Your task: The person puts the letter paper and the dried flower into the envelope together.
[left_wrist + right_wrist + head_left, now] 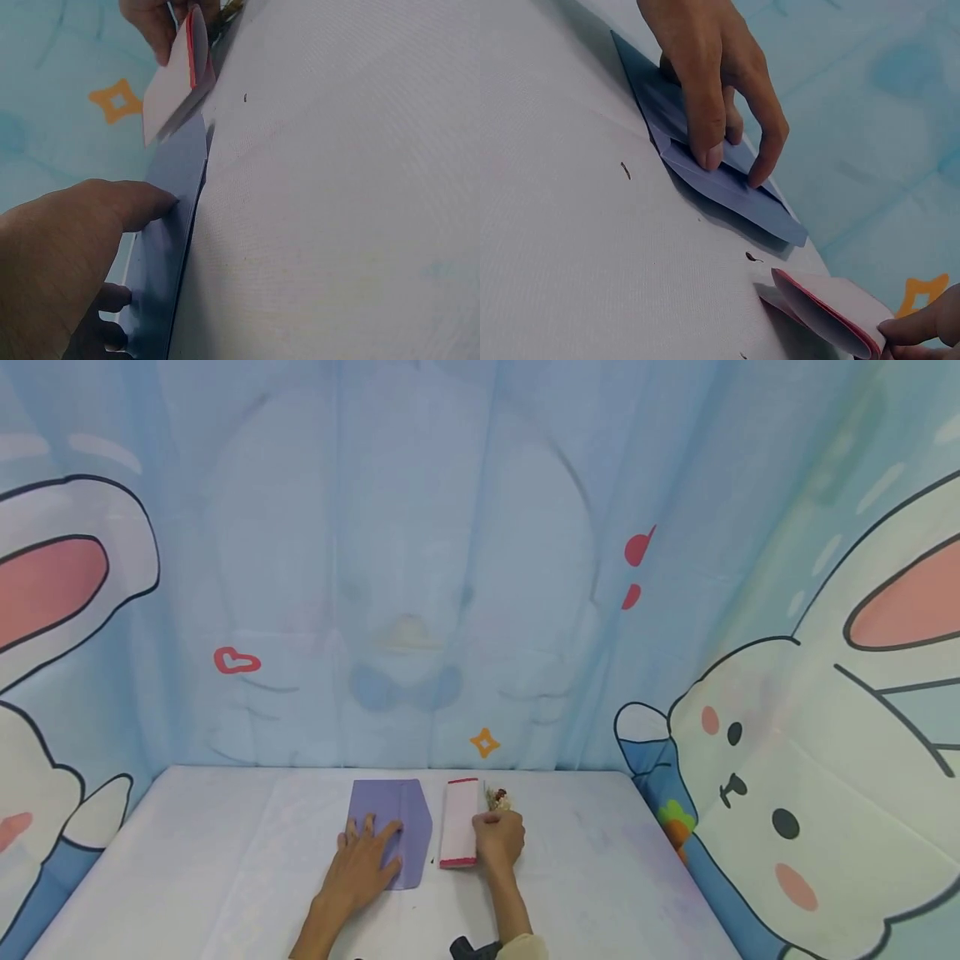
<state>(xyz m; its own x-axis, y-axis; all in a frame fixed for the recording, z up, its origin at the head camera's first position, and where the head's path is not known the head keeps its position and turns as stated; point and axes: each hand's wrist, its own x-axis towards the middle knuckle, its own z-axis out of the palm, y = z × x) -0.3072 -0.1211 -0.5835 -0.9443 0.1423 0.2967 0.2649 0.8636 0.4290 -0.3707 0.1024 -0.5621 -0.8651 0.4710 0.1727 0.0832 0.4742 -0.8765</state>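
A purple paper envelope (378, 797) lies flat on the white table, its pointed flap edge to the right. My left hand (365, 864) rests on it with spread fingers, thumb pressing near the flap in the right wrist view. Just right of the envelope is a folded pale pink card (459, 822) with red edges, its layers slightly parted in the right wrist view. My right hand (500, 839) pinches the card's right side between thumb and fingers. Beyond that hand shows a small bunch of dried flowers (498, 797); whether the hand also holds it, I cannot tell.
Small dark bits (752, 257) are scattered on the white tablecloth (187, 860) near the card. A blue curtain (405, 527) with printed rabbits hangs behind the table and at both sides. Something black (472, 950) sits by the right wrist.
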